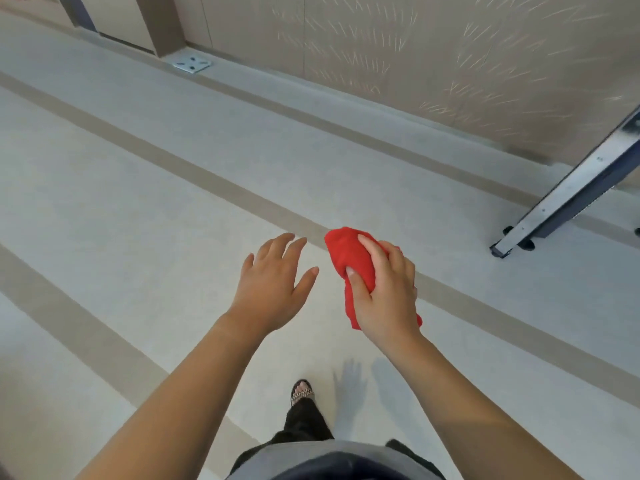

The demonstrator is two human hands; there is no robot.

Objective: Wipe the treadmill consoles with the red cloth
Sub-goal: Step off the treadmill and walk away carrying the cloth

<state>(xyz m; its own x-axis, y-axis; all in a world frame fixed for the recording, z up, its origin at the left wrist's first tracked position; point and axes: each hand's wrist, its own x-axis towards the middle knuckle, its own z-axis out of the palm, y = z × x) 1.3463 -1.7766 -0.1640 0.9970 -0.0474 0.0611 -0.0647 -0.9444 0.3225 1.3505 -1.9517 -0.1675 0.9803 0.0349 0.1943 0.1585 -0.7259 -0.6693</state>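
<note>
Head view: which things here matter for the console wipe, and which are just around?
For the job:
- red cloth, bunched in the right hand
- left hand, open and empty

Just around:
- metal frame at right; no console visible
- floor plate
- sandal

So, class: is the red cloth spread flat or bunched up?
Bunched up: the red cloth is crumpled inside the right hand, which is closed around it.

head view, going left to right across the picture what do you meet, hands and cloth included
metal floor plate by the wall → left hand, open and empty → red cloth → right hand, fingers closed on the cloth → slanted metal frame at the right edge
</note>
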